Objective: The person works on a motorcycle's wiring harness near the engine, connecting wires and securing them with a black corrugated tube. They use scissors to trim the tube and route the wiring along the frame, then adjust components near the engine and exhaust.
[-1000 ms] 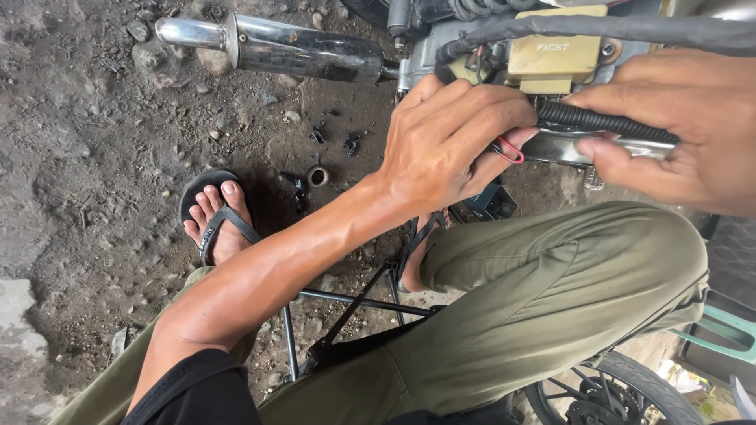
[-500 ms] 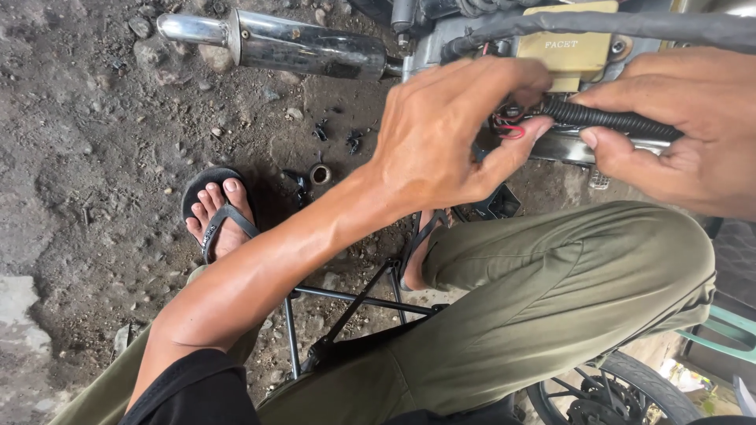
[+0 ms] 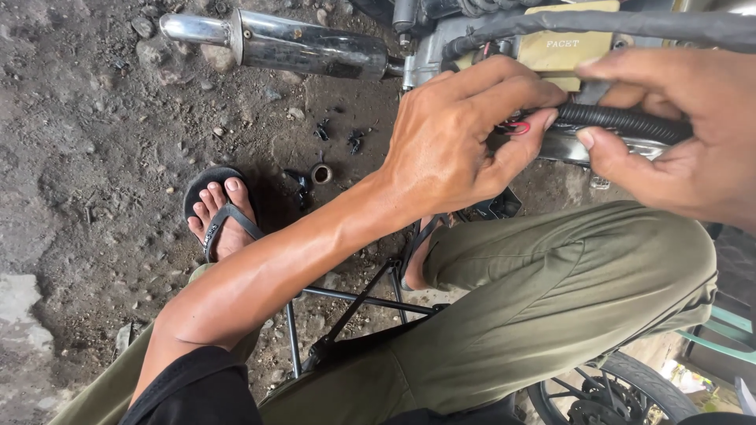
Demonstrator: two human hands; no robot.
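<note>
My left hand (image 3: 461, 134) pinches thin red wires (image 3: 517, 127) that stick out of the end of a black ribbed sleeve (image 3: 622, 120). My right hand (image 3: 669, 142) grips that sleeve from the right, thumb under it and fingers over it. Both hands work in front of a tan box-shaped part (image 3: 563, 51) fixed to a motorcycle frame. A second black sleeved cable (image 3: 630, 22) runs above the hands. The wire ends are partly hidden by my fingers.
A chrome exhaust pipe (image 3: 299, 49) lies along the top over dirt ground. Small black parts and a metal ring (image 3: 321, 173) lie on the dirt near my sandalled foot (image 3: 220, 208). My olive trouser leg (image 3: 567, 291) crosses below; a wheel (image 3: 614, 389) shows at the bottom right.
My left hand has shifted slightly along the sleeve end, fingers now pinching the red wires. The view has drifted a little; the right hand keeps its grip.
</note>
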